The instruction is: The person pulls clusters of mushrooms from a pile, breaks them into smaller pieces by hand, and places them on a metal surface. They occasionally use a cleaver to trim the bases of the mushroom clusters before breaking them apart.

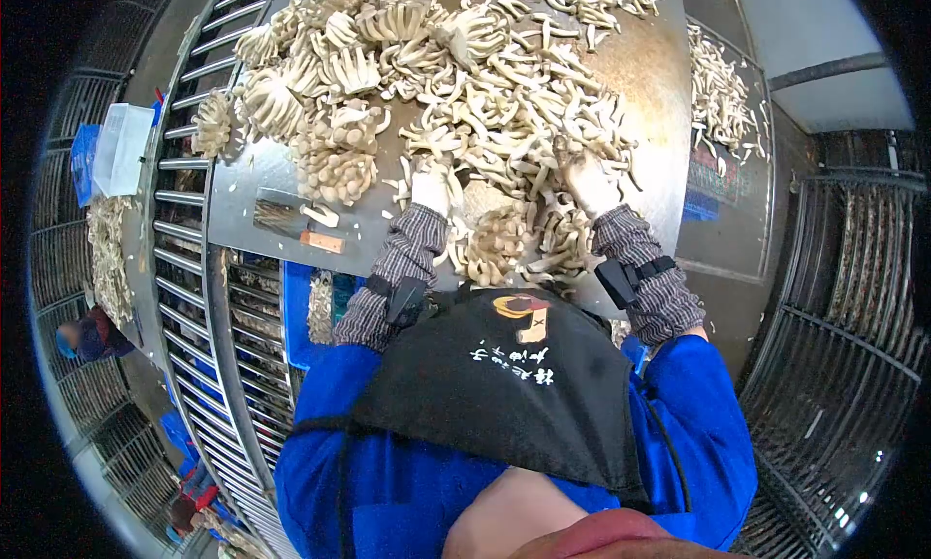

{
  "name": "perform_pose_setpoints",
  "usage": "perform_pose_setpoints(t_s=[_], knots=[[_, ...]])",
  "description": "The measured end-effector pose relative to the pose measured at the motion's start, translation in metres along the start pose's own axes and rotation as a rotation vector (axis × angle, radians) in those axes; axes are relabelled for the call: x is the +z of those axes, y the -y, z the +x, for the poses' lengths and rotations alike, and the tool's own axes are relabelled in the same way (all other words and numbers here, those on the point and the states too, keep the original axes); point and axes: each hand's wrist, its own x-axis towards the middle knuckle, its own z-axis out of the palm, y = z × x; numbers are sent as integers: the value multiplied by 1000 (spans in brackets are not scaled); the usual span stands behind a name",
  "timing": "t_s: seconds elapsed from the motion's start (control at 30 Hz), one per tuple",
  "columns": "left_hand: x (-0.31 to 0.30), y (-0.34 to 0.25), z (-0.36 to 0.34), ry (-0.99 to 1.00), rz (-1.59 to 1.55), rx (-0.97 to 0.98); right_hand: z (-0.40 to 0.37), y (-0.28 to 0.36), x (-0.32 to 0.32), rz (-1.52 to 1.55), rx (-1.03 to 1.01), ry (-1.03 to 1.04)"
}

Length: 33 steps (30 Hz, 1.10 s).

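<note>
My left hand point(432, 191), in a white glove, rests at the near edge of a heap of loose pale mushrooms point(504, 123). Its fingers are bent down among the stems and mostly hidden, so their closing cannot be made out. Across from it, my gloved right hand point(590, 183) has its fingers curled round mushrooms at the heap's right side. Between my wrists and close to my apron lie brownish mushroom clusters point(497, 244). Larger unseparated mushroom clusters point(335, 84) are piled at the left of the metal table point(640, 74).
On the table's left are an orange-brown block point(322, 241) and a cut mushroom piece point(320, 215). A roller conveyor point(179, 186) runs along the left side. More mushrooms point(718, 94) lie on a surface at right. A blue crate point(296, 312) sits below. Another person point(97, 336) is far left.
</note>
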Motion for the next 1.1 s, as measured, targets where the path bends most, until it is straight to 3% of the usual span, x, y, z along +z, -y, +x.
perform_pose_setpoints(t_s=[0.03, 0.07, 0.1, 0.13, 0.17, 0.23, 0.27, 0.33, 0.47, 0.5, 0.57, 0.6, 0.63, 0.67, 0.7, 0.8, 0.87, 0.93, 0.97, 1.0, 1.07, 1.1], knots=[[-7, 4, 6, -20, 60, 27, 1, 16, -31, 127, 264, -30], [-11, 8, 9, -41, 119, 53, 5, 19, -42, 124, 263, -25], [3, -16, -10, -47, -187, -132, 11, 19, -49, 191, 255, -14], [2, -20, -11, -52, -191, -136, 16, 18, -50, 257, 247, -3], [2, -25, -12, -11, -502, -218, 20, 11, -42, 293, 264, -34], [3, -32, -13, 163, -716, -242, 35, 2, -23, 465, 228, 28], [0, -40, -22, 383, -999, -257, 40, 21, -47, 514, 179, 114], [4, -34, -20, 83, -851, -351, 56, 47, -68, 494, 39, 271], [-12, -6, -9, 76, -391, -372, 103, 85, -54, 440, 111, 160], [-13, -8, -16, 40, -146, -338, 114, 94, -45, 291, 74, 114], [-7, -23, -21, 26, -83, -180, 137, 86, -5, 16, -36, -10], [-1, -25, -22, -33, -55, -69, 149, 79, 8, -45, -62, 136], [-3, -22, -18, -44, -55, -73, 153, 81, 4, -36, -123, 148], [-7, -14, -10, -61, -36, 90, 157, 82, -1, -28, -181, 159], [-11, -7, -2, -74, -16, 255, 163, 80, 1, 26, -134, 199], [-24, -10, 7, -83, 132, 103, 156, 61, 14, 179, -15, -82], [-30, -10, 10, -23, 276, 116, 137, 70, -27, 368, 20, -50], [-31, 5, 26, -51, 494, 316, 117, 69, -27, 242, 91, -113], [-28, 8, 36, -34, 512, 441, 105, 79, -41, 440, 169, -101], [-29, 13, 38, -18, 518, 439, 99, 73, -40, 460, 180, -66], [-19, -8, 38, 17, 560, 225, 80, 75, -28, 580, 266, -183], [-14, -21, 28, 43, 572, 140, 71, 58, -5, 579, 241, -122]])
